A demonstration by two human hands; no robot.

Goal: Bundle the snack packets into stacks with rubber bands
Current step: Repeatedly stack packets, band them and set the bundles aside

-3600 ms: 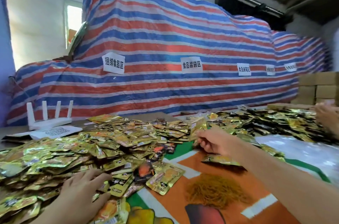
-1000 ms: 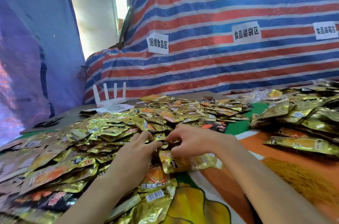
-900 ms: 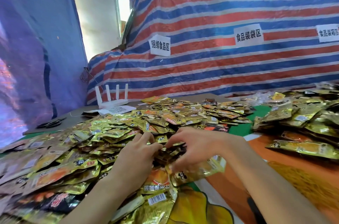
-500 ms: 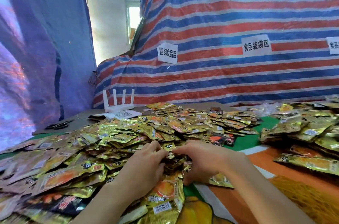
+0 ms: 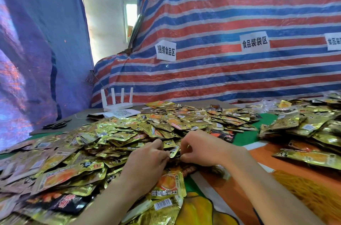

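A small gold packet (image 5: pixel 173 151) sits at the near edge of the big pile of snack packets (image 5: pixel 120 132), pinched from both sides. The left hand (image 5: pixel 147 158) curls its fingers onto the packet's left edge, and the right hand (image 5: pixel 199 149) nips the other edge between thumb and forefinger. Whether more packets are stacked beneath it is hard to tell. Right of the pile, near the viewer, lies a heap of yellow rubber bands (image 5: pixel 304 193). Farther back on that same side is a second spread of packets (image 5: pixel 304 125). Behind the pile stands a white router (image 5: pixel 118 104). At the pile's far left lie black scissors (image 5: pixel 56 125). A striped tarp (image 5: pixel 221 70) rises behind the pile.
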